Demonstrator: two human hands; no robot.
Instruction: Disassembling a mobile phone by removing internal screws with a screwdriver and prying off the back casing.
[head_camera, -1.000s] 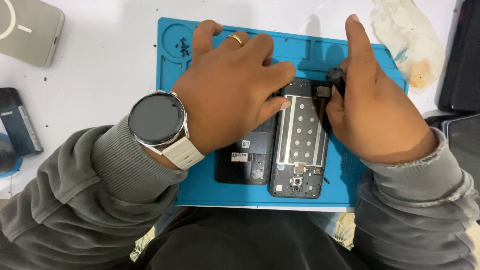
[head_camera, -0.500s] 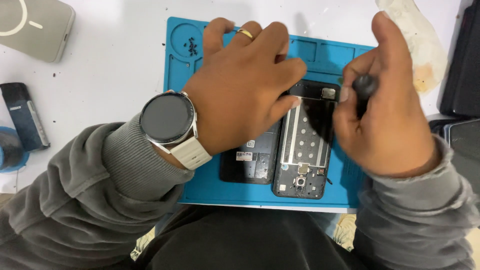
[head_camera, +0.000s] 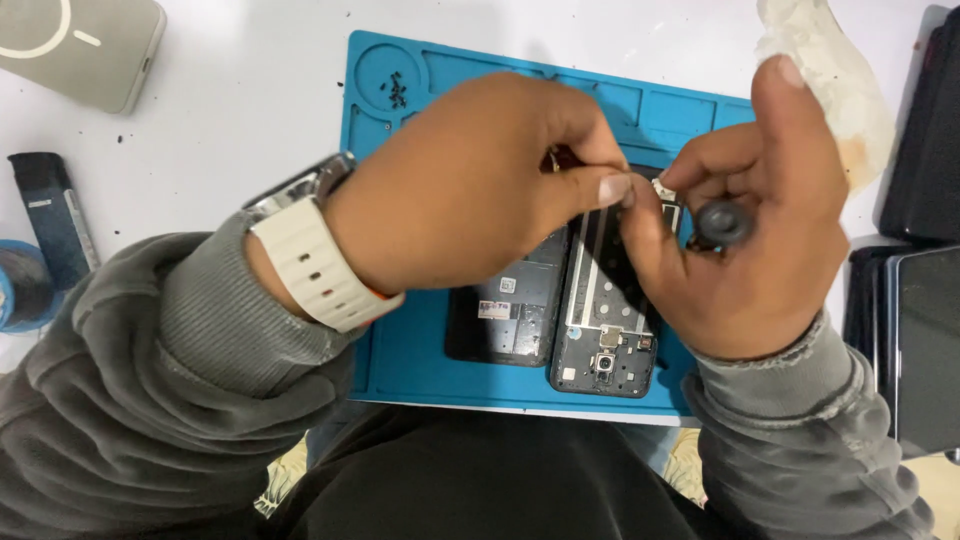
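My left hand (head_camera: 470, 190), with a white-strapped watch (head_camera: 310, 250) on the wrist, hovers over a blue repair mat (head_camera: 400, 340). Its thumb and forefinger are pinched together against my right thumb, and I see nothing between them. My right hand (head_camera: 770, 280) grips a small screwdriver (head_camera: 722, 222), whose round black cap faces up. Under both hands lies an opened phone (head_camera: 605, 345) with its inner frame and camera module exposed. A dark panel (head_camera: 510, 315) lies beside it on the left. The phone's top end is hidden by my fingers.
Several tiny dark screws (head_camera: 397, 90) sit in a round recess at the mat's far left corner. A grey phone case (head_camera: 80, 45), a black gadget (head_camera: 55, 215) and a blue tape roll (head_camera: 20, 285) lie left. A stained cloth (head_camera: 840, 80) and dark devices (head_camera: 925, 340) are right.
My left hand lifted off the phone and closed into a pinch, its wrist turning so the watch face points away. My right hand brought the screwdriver toward it.
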